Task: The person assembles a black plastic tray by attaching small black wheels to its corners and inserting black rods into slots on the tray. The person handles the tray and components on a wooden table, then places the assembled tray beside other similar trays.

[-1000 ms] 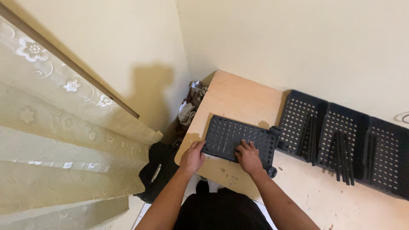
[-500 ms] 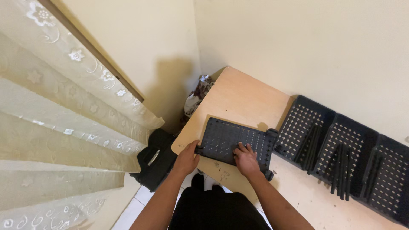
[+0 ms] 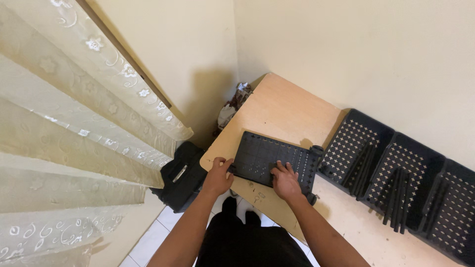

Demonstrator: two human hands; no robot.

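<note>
At the frame's centre a black perforated panel (image 3: 269, 161) lies flat on the wooden surface (image 3: 282, 111), its left edge gripped by the left hand (image 3: 217, 177) as if to steady it, while the right hand (image 3: 285, 181) presses spread fingers (image 3: 280, 167) flat on top.

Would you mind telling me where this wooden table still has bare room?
Bare wood lies on the light wooden table between the wall corner and the black perforated plastic panel. The right side is crowded with three black perforated plastic trays.
</note>
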